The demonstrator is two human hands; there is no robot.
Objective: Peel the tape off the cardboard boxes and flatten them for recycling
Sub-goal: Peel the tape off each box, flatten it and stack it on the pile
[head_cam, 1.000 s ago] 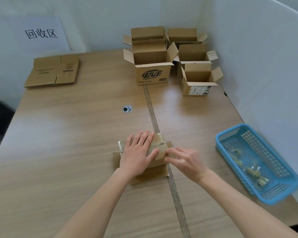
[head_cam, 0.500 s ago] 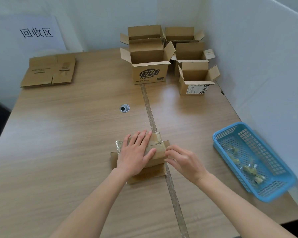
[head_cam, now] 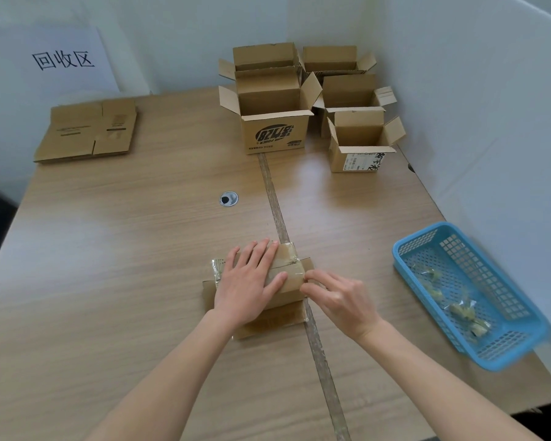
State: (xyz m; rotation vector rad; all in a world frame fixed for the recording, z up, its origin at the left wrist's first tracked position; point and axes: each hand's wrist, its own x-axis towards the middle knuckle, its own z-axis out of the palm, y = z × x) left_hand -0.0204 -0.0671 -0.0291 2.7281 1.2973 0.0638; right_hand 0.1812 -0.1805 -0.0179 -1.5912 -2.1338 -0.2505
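The small brown taped cardboard box (head_cam: 283,275) lay near the front middle of the wooden table (head_cam: 124,249). The left hand (head_cam: 248,281) pressed flat on top, fingers straight. The right hand (head_cam: 337,297), nearer the tape's right end, picked at the clear tape (head_cam: 291,261) with curled fingertips; the tape ran left to right.

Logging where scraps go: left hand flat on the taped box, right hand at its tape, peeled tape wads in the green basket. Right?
One slip: the basket is blue, as the head view shows. The rest stands: left hand flat on the box, right hand at its tape, wads inside.
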